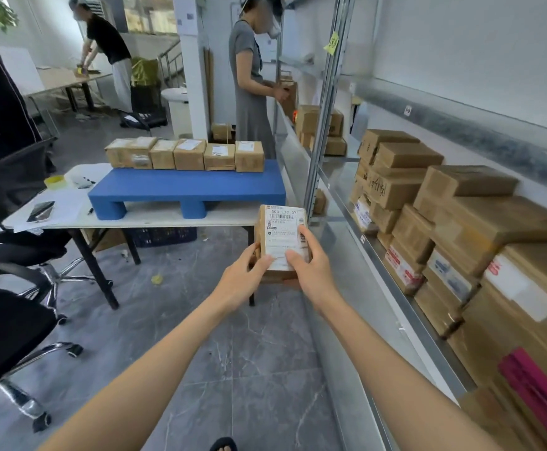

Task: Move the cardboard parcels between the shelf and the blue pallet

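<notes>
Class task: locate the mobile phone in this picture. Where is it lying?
In the head view, the mobile phone lies at the left, on papers on the white table, left of the blue pallet.

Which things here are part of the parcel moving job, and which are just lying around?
Job: held parcel, left hand, right hand, pallet, parcel row on it, shelf parcels.
Lying about: phone, tape roll, papers, chair.

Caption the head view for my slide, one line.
Left hand and right hand hold a labelled cardboard parcel between the stocked shelf and the blue pallet lined with parcels.
</notes>
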